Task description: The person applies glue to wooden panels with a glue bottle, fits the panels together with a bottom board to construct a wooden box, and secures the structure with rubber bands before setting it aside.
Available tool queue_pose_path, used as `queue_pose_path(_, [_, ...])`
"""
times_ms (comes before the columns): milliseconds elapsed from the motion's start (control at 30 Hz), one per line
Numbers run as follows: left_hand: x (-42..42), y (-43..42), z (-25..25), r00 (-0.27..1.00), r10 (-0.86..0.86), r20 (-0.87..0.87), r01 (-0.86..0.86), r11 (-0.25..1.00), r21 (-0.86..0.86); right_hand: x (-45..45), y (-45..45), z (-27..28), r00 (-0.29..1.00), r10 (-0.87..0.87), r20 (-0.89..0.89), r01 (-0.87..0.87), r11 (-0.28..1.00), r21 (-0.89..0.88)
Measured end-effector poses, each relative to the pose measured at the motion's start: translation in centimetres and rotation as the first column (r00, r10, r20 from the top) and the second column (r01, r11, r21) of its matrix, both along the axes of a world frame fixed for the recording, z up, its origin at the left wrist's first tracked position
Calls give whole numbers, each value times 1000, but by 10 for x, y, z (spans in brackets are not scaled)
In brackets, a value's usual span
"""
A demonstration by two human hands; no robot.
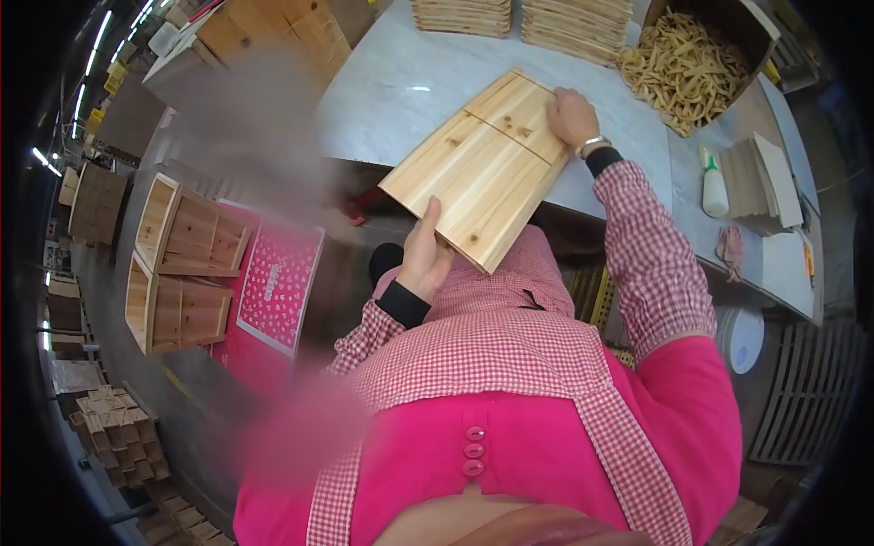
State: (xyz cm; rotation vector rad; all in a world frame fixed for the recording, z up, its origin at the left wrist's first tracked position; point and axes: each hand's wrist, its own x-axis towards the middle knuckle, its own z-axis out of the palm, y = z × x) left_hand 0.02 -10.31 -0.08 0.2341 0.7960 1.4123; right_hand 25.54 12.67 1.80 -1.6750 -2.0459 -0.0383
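A pale, knotty wooden panel [482,168], tapered in outline, lies tilted over the near edge of the worktable. A thin groove crosses it towards its far end. My left hand [425,257] grips its near left edge, thumb on top and the other fingers hidden underneath. My right hand [574,118], with a bracelet at the wrist, is closed at the panel's far right edge. Its fingertips are partly hidden against the wood.
On the worktable [373,109] are stacks of thin wooden slats [575,27], a box of curled strips [696,68], a white bottle with a green top [714,187] and a stack of sheets [760,187]. Wooden boxes [187,264] stand at left. Blurred shapes cover part of the left.
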Motion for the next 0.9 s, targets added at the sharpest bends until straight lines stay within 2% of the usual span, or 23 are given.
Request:
queue_pose_path(67, [3, -10, 20, 1000, -15, -26, 10, 980, -201, -9, 5, 4, 1000, 3, 13, -3, 1000, -25])
queue_pose_path(100, [1, -12, 18, 999, -22, -30, 15, 979, -205, -13, 6, 7, 999, 7, 37, -5, 999, -50])
queue_pose_path(133, [-3, -15, 17, 999, -31, -28, 28, 992, -125, -20, -1, 13, 999, -2, 35, 5, 998, -60])
queue_pose_path(167, [-8, -18, 16, 999, -44, -25, 43, 998, -43, -31, -13, 22, 999, 37, 12, -37, 999, 20])
queue_pose_path(200, [-16, -23, 24, 999, -23, -35, 21, 998, -66, -41, -23, 30, 997, 76, -6, -75, 992, 104])
queue_pose_path(300, [-46, -32, 29, 999, -34, -4, 33, 985, -169, -58, -51, 39, 991, 92, -99, -80, 990, 115])
queue_pose_path(333, [-49, -33, 28, 999, -45, -4, 44, 984, -175, -56, -52, 26, 992, 80, -101, -69, 992, 109])
queue_pose_path(400, [-50, -30, 22, 997, -35, -68, 16, 966, -260, -47, -52, -6, 958, 200, -207, -187, 979, 78])
queue_pose_path(433, [-52, -27, 19, 998, -56, -31, 46, 961, -273, -37, -57, -5, 967, 169, -193, -156, 984, 81])
queue_pose_path(500, [-37, -26, 46, 992, -108, 69, 124, 948, -294, -3, -74, -3, 924, 232, -303, -153, 953, 262])
queue_pose_path(533, [-43, -24, 33, 993, -118, 32, 122, 951, -283, 26, -81, -1, 931, 199, -307, -91, 939, 332])
queue_pose_path(567, [-46, -22, 20, 993, -121, -10, 114, 957, -266, 63, -84, -3, 958, 46, -282, 68, 921, 383])
queue_pose_path(633, [-39, -27, 24, 931, -216, -293, 186, 974, -128, 141, -100, -1, 932, -290, -220, 361, 808, 466])
queue_pose_path(667, [-35, -25, 35, 961, -209, -181, 168, 962, -217, 183, -109, 0, 884, -455, -106, 427, 693, 581])
queue_pose_path(700, [-32, -24, 48, 980, -186, -70, 156, 939, -305, 219, -122, -2, 779, -612, -137, 587, 633, 505])
queue_pose_path(733, [-27, -24, 64, 960, -261, -103, 201, 897, -394, 238, -134, 7, 649, -746, -152, 724, 543, 425])
queue_pose_path(767, [-24, -24, 70, 960, -265, -95, 208, 895, -396, 251, -140, 9, 647, -749, -144, 723, 542, 428])
queue_pose_path(833, [-18, -24, 77, 954, -271, -126, 191, 877, -441, 273, -148, 5, 590, -807, -39, 806, 591, -28])
queue_pose_path(867, [-11, -24, 83, 966, -236, -103, 171, 887, -429, 277, -150, -1, 647, -761, -52, 762, 648, 0])
queue_pose_path(900, [-9, -23, 83, 967, -234, -98, 171, 887, -429, 281, -150, -5, 649, -759, -48, 760, 649, 2])
